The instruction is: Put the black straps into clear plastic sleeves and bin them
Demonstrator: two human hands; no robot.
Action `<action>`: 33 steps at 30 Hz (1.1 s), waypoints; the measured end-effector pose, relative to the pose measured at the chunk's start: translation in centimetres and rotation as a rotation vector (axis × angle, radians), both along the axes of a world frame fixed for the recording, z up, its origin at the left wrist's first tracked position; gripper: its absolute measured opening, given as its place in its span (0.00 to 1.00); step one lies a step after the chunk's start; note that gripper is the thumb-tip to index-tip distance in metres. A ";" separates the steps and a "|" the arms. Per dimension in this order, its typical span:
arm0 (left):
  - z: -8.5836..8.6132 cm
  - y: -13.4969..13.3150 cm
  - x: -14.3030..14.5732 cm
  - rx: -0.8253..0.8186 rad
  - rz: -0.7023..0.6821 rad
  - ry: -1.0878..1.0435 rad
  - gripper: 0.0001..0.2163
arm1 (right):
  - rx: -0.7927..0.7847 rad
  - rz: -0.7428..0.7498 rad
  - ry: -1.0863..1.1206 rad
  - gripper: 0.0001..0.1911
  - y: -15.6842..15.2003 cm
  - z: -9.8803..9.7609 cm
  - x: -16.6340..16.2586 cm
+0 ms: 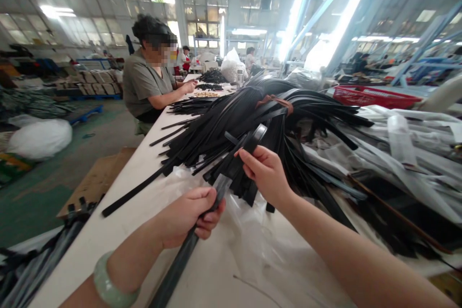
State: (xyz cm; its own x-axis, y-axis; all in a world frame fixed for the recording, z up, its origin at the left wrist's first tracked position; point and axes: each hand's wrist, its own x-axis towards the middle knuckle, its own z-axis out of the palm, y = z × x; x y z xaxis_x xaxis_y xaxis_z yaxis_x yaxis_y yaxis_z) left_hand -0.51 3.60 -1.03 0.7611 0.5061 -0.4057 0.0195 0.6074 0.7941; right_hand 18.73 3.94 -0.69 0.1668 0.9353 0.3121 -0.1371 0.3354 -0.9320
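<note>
My left hand (pixel 195 211) is wrapped round a long black belt strap (pixel 175 269) that runs down toward the table's near edge. A clear plastic sleeve (pixel 223 183) covers the strap there, its end sticking out above my thumb. Farther up, my right hand (pixel 265 175) is closed in a pinch on the strap's upper part, which curves into a shiny bend above my fingers. Just behind both hands lies a big heap of black straps (pixel 216 139), partly bound with a brown tie (pixel 276 102). My right fingers hide part of the held strap.
Clear plastic film (pixel 249 231) lies on the white table (pixel 133 202). White plastic sleeves (pixel 400 139) and a red basket (pixel 375 96) are at the right. More strips (pixel 61 245) hang low at the left. A co-worker (pixel 151 72) works across the table's left side.
</note>
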 end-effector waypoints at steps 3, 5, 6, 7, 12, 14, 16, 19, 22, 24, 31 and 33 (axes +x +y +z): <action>-0.1 0.0 0.1 0.010 -0.016 -0.011 0.17 | -0.080 0.171 0.005 0.16 -1.5 -0.5 -1.9; -0.1 -0.1 0.1 0.017 -0.029 -0.010 0.17 | -0.138 0.273 0.023 0.16 -1.6 -0.9 -2.2; 0.0 -0.1 0.0 0.021 -0.033 -0.003 0.17 | -0.162 0.298 0.052 0.16 -1.3 -1.0 -2.0; 0.1 -0.2 -0.1 0.027 -0.035 0.010 0.17 | -0.178 0.296 0.098 0.16 -0.7 -1.0 -1.6; 0.5 -0.3 -0.4 0.074 -0.080 0.100 0.18 | -0.146 0.089 0.292 0.16 2.2 -0.4 1.7; 0.5 -0.2 -0.3 0.109 -0.053 0.103 0.19 | -0.121 0.018 0.182 0.15 2.1 -0.4 1.7; 0.3 0.0 -0.2 0.145 0.013 0.100 0.20 | -0.104 -0.014 0.038 0.19 1.2 -0.8 0.6; 0.0 0.4 -0.1 0.175 0.069 0.105 0.20 | -0.146 0.095 -0.102 0.26 -0.5 -1.5 -1.5; -0.3 0.6 -0.2 0.149 0.047 0.101 0.21 | -0.201 0.266 -0.112 0.20 -1.0 -1.7 -2.2; -0.3 0.6 -0.2 0.128 0.023 0.099 0.21 | -0.192 0.244 -0.033 0.18 -0.5 -1.5 -1.7; -0.3 0.5 -0.1 0.172 0.003 0.053 0.18 | -0.154 0.192 -0.027 0.19 -0.3 -1.7 -1.4; -0.4 0.6 -0.2 0.195 0.011 0.042 0.18 | -0.155 0.288 -0.102 0.20 -0.9 -2.0 -2.2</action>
